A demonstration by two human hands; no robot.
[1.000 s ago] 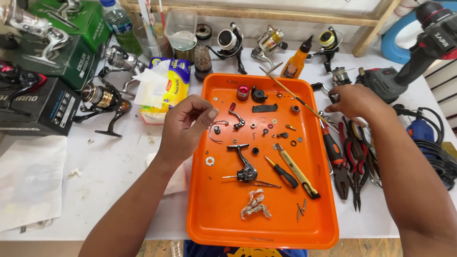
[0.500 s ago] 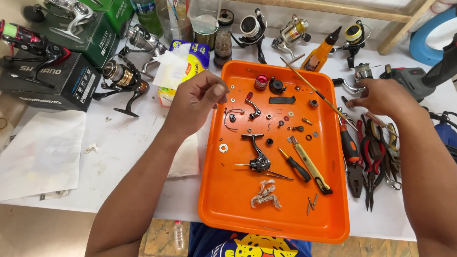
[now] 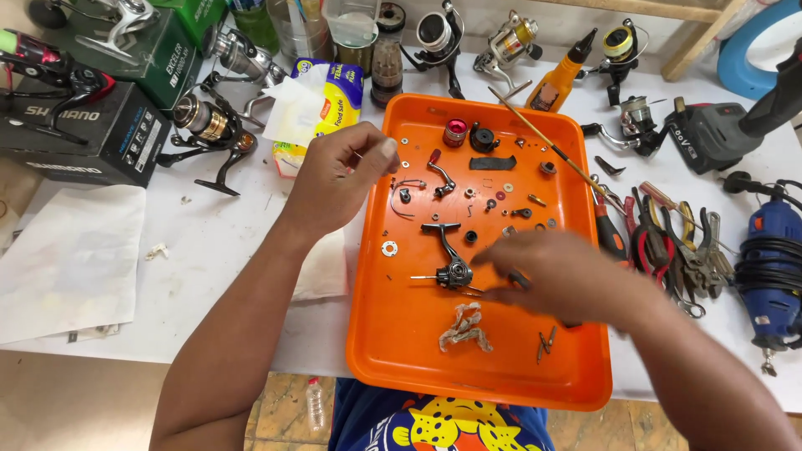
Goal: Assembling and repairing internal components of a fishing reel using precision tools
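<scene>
Small part [image 3: 357, 156], too small to identify, pinched between thumb and fingertips of left hand [image 3: 342, 179]. Left hand is raised over the left rim of the orange tray [image 3: 376, 334], fingers curled together on the part.

Right hand [image 3: 555, 276] is blurred, low over the tray's middle, fingers spread and reaching toward the black reel body with crank arm [image 3: 451, 266]. Cannot tell whether the fingertips touch it or whether they hold anything.

On the tray floor around the reel body: white washer [image 3: 389, 248] to its left, crumpled rag scrap [image 3: 464, 327] just below, a curved handle with red knob [image 3: 438, 171] above, red spool cap [image 3: 455, 132] and black round part [image 3: 482, 137] near the far rim, plus scattered screws and rings. A thin brush stick [image 3: 543, 138] lies diagonally across the tray's far right corner.

Bench [image 3: 217, 242], white, carries the tray. To the right of the tray: pliers and cutters [image 3: 668, 242], blue rotary tool [image 3: 773, 250]. To the left: spinning reel [image 3: 209, 129], black boxes [image 3: 83, 142], white paper sheet [image 3: 71, 259]. Orange oil bottle [image 3: 558, 79] stands beyond the tray.
</scene>
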